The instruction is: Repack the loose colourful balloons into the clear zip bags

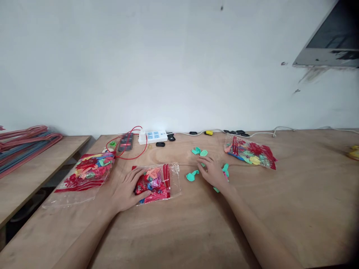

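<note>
My left hand (pixel 130 190) lies on the left end of a clear plastic bag of red and multicoloured balloons (pixel 155 185), with thumb and fingers pressing on it. My right hand (pixel 213 172) rests on the plywood table (pixel 294 209), curved over loose teal balloons. One teal balloon (pixel 192 176) lies left of it, another (pixel 200 151) lies beyond the fingertips, and a third (pixel 226 170) sits by the wrist. A similar bag (pixel 86 173) lies farther left, and another (pixel 249 152) lies to the far right.
A white power strip (pixel 153 136) stands at the wall, with red wire (pixel 131 157) looped beside a blurred dark box (pixel 126 142). Cables run along the wall. Stacked pink and blue hangers (pixel 25 147) sit on a lower side table (pixel 47 175). A yellow object (pixel 353 152) sits at the right edge.
</note>
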`<state>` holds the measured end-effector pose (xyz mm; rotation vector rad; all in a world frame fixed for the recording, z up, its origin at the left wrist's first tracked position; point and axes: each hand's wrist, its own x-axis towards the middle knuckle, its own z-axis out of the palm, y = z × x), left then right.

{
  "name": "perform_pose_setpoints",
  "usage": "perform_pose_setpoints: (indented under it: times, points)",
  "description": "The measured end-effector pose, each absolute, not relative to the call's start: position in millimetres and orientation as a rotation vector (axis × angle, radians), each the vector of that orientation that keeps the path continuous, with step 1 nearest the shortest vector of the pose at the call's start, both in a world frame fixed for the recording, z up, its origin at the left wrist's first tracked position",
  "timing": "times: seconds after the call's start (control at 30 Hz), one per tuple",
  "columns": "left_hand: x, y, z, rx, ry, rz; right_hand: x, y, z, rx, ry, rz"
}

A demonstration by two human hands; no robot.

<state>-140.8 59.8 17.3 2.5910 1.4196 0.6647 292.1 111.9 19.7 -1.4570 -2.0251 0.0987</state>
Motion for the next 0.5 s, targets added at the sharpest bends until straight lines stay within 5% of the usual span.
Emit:
perform_pose_setpoints:
  times: [0.5]
  points:
    - [-140.6,58.9,16.3,2.568,1.41,0.72,288.1,149.7,39.9,-1.473,-2.066,0.19]
